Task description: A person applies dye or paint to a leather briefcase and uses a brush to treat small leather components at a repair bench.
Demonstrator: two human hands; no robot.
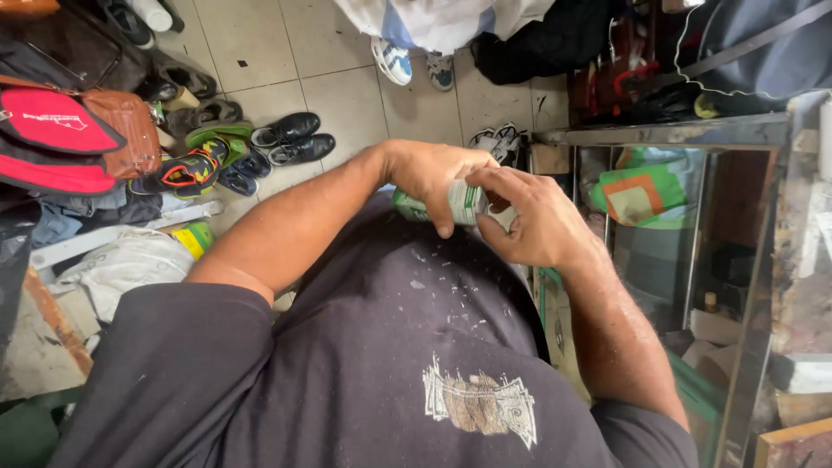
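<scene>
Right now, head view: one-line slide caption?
Both hands, left hand and right hand, grip a green-and-white can above shoes on tiled floor.

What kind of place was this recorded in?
Probably a small shoe repair or cobbler's stall. Worn shoes lie in pairs on the tiled floor, bags are piled alongside, and both hands hold a green-and-white can beside a cluttered glass counter.

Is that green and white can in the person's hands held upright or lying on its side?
On its side. The can lies roughly level between the left hand and the right hand; whether it is open cannot be told.
</scene>
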